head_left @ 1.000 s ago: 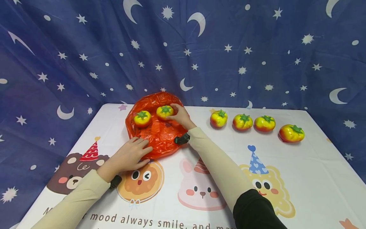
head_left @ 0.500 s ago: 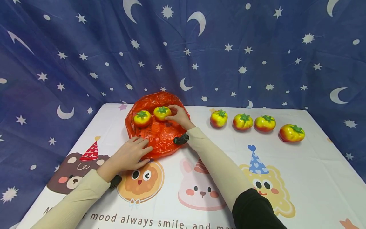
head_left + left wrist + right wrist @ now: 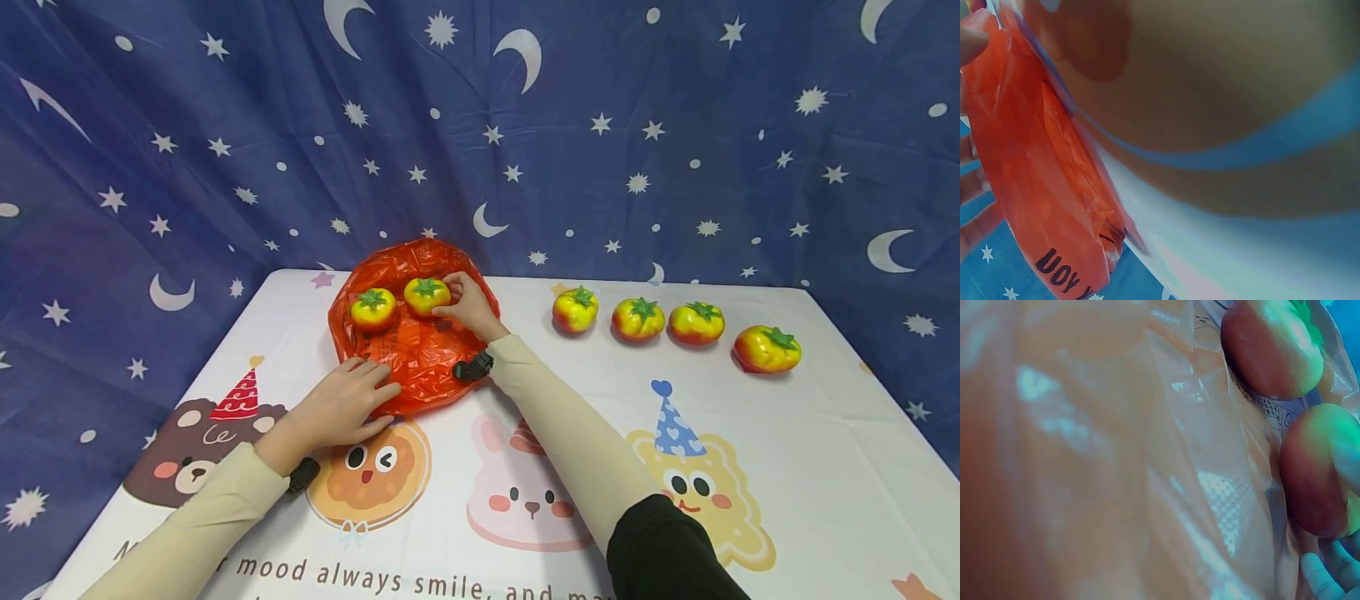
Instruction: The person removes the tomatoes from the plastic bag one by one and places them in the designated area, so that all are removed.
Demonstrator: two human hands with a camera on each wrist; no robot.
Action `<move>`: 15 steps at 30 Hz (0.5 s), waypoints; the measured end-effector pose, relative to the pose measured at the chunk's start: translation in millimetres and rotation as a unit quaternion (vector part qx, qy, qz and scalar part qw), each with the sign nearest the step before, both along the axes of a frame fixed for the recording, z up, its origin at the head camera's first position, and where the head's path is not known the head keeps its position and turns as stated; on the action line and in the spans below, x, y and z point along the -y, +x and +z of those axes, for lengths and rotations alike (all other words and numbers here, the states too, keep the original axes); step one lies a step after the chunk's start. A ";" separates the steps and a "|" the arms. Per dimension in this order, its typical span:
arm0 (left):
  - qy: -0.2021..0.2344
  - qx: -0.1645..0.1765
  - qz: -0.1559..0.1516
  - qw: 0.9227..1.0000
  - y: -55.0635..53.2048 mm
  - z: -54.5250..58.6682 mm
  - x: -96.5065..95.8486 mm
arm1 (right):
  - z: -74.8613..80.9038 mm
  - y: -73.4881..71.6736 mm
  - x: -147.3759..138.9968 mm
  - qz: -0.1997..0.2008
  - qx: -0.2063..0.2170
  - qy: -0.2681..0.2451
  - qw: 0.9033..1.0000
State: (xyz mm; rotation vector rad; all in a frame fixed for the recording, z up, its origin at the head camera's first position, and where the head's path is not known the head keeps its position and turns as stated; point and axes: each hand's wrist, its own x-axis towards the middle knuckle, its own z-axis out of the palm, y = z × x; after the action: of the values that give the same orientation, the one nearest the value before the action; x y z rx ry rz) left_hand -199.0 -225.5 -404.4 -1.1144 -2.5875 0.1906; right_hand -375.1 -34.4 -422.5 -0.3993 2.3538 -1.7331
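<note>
A red plastic bag (image 3: 431, 354) lies spread with its mouth wide on the left half of the table. Inside it sit two yellow-and-red toy tomatoes with green leafy tops. My right hand (image 3: 472, 308) holds the right tomato (image 3: 422, 298) by its right side, thumb in front and fingers behind. Just left of it rests the other tomato (image 3: 372, 313); the right wrist view shows this second tomato (image 3: 1266, 353) close by. At the bag's near-left rim, my left hand (image 3: 341, 410) holds the film (image 3: 1022, 144), thumb outside and fingers on the inner side.
Several more toy tomatoes stand in a row right of the bag, from the nearest tomato (image 3: 575, 311) to the far-right tomato (image 3: 767, 350). The white tablecloth (image 3: 825, 467) has cartoon prints. A blue star-patterned curtain (image 3: 600, 200) hangs behind the table.
My right hand has shifted slightly left with its tomato, bringing it closer to the other one, then held nearly still. My left hand has stayed at the bag's rim.
</note>
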 end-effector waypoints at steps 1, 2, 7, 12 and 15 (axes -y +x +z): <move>0.001 0.000 0.000 1.000 0.0 0.1 0.1 | 0.1 0.1 0.2 -0.001 -0.001 0.000 1.000; 0.001 0.000 -0.001 1.000 -0.1 0.2 0.2 | -0.1 0.1 0.4 -0.002 -0.002 0.001 1.000; 0.002 -0.001 -0.001 1.000 -0.7 -0.6 0.8 | -1.8 -0.6 1.3 -0.005 -0.003 0.004 1.000; 0.003 -0.004 -0.002 1.000 -1.0 -1.2 1.1 | -3.3 -0.6 1.5 0.001 -0.007 0.003 1.000; 0.002 -0.003 -0.002 1.000 -0.8 -1.2 1.1 | -3.8 -0.6 1.2 0.004 -0.005 0.004 1.000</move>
State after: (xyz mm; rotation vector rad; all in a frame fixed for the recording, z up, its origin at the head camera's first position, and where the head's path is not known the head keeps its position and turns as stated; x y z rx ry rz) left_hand -199.8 -226.5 -405.6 -1.1143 -2.5787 0.1869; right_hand -375.6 -35.6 -426.4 -0.4157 2.3615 -1.7215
